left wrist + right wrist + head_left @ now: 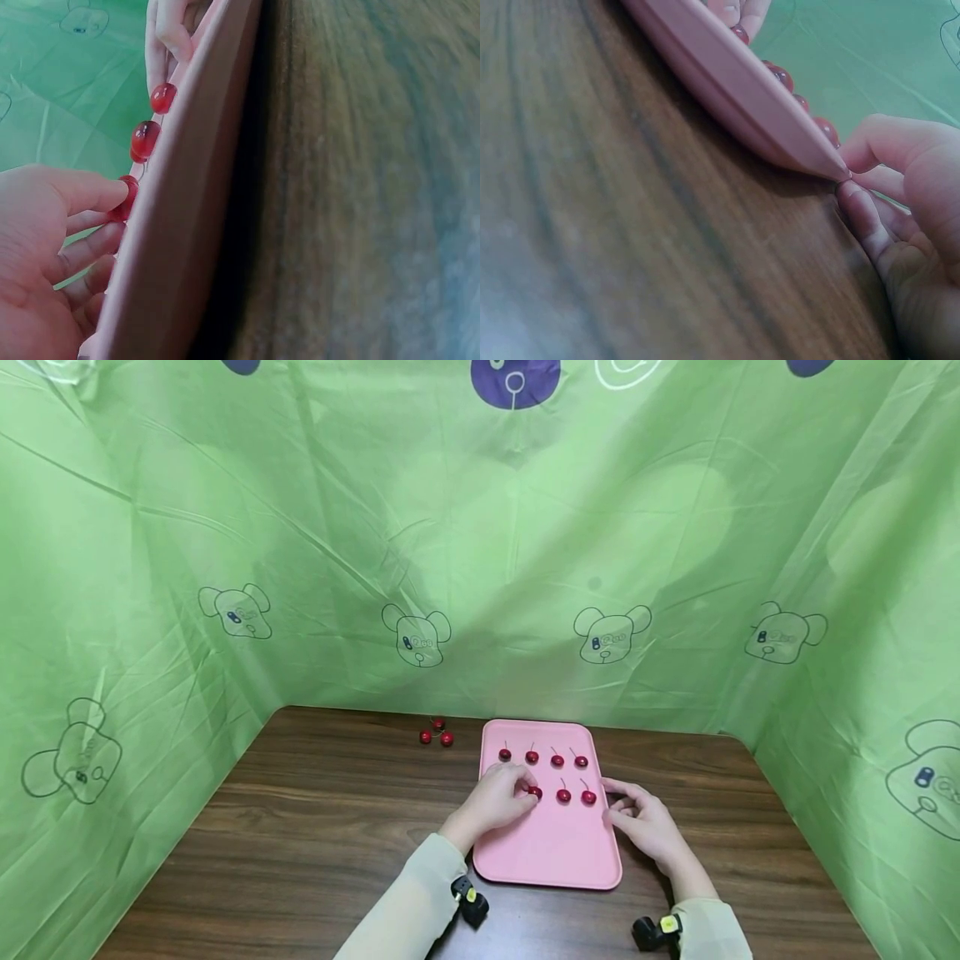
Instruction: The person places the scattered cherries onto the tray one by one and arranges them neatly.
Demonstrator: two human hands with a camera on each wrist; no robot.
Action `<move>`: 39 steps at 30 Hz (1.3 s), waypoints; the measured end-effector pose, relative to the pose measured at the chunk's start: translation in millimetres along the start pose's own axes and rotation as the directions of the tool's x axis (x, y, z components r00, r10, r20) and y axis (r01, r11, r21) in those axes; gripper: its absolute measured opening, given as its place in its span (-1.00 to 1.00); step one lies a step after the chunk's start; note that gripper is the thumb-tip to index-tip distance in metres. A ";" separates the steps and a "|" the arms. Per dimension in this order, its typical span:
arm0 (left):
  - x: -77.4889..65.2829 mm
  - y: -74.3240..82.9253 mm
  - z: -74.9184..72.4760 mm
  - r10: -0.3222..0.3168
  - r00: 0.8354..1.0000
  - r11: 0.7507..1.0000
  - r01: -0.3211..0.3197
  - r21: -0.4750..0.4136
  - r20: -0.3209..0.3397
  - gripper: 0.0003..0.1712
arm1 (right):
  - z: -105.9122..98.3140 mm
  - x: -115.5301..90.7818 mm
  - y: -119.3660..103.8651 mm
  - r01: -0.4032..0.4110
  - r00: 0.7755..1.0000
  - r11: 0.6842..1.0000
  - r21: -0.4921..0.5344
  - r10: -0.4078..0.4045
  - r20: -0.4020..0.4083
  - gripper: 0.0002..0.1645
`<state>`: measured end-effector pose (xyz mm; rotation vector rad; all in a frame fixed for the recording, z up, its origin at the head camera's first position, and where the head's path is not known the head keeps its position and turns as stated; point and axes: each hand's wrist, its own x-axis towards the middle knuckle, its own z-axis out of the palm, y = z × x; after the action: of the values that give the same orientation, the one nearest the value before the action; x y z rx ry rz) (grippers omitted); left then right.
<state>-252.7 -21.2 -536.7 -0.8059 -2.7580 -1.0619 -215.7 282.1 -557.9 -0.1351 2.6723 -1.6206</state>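
A pink tray (543,860) lies on the table, bearing dark red cherries with thin stems. My left hand (498,797) reaches over its left side and pinches a cherry (535,792) between thumb and fingertips; the left wrist view shows this cherry (129,196) close by the rim. To its right sit two more cherries, one in the middle (563,796) and one near the right edge (588,797). Several others, such as this cherry (532,757), form a row farther back. My right hand (645,822) holds the tray's right rim (829,161) with thumb and fingertips.
Three loose cherries (447,739) lie on the brown wooden table (322,810), left of the tray's far end. Green printed cloth (517,568) hangs behind the table and along both sides. Black wrist cameras sit at both sleeves.
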 end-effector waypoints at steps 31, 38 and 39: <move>3.8 -0.7 -3.4 -0.007 0.999 0.998 0.009 -0.055 0.049 -0.77 | 0.3 0.3 -1.4 -0.021 1.000 1.000 -0.016 0.021 0.003 -0.32; 7.3 -2.9 -1.0 0.004 0.999 1.000 -0.003 -0.028 0.052 -0.77 | 0.5 0.5 0.7 0.010 1.000 1.000 0.021 -0.010 0.000 -0.33; 7.7 -3.6 -0.6 0.003 0.999 1.000 -0.002 -0.028 0.052 -0.76 | 0.5 0.7 1.2 0.012 1.000 1.000 0.022 -0.012 -0.002 -0.33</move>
<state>-261.1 -20.4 -536.4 -0.8525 -2.7898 -1.0962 -216.5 282.2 -559.1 -0.1493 2.6590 -1.6536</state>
